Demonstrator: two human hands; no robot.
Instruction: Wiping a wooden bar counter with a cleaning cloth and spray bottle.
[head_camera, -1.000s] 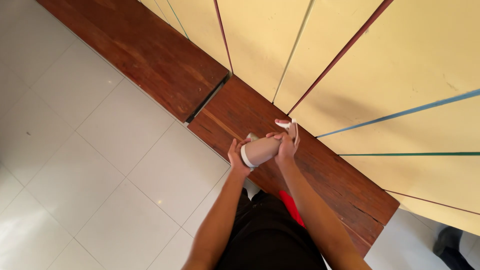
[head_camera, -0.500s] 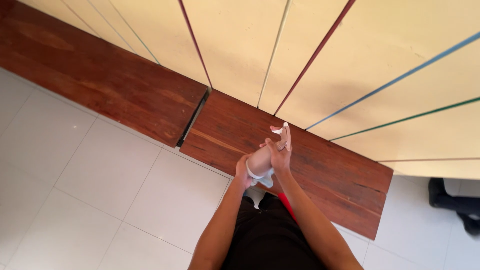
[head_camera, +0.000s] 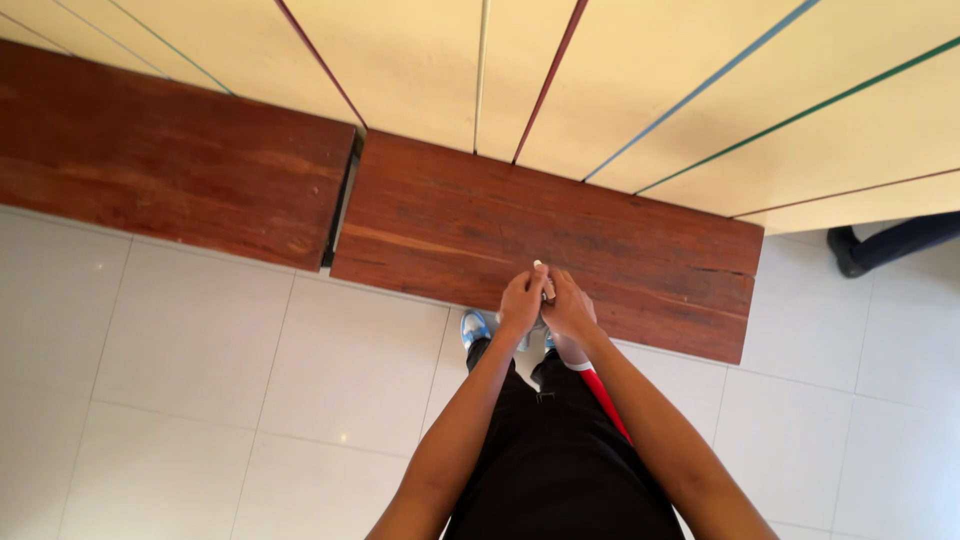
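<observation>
1. Both hands, left hand (head_camera: 522, 300) and right hand (head_camera: 568, 308), were closed together around a small white object (head_camera: 541, 268), mostly hidden.
2. Object was held over the wooden bench (head_camera: 450, 215), above white floor tiles (head_camera: 200, 400).

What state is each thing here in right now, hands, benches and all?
left hand: closed against the right, fingers curled around a small pale object
right hand: pressed to the left, wrapped around the same object
small pale object: mostly hidden, only a tip shows between the hands
right wooden bench: flat along the wall, top bare
left wooden bench: flat, a narrow gap separates it from the other
blue shoe: on the tiled floor
</observation>
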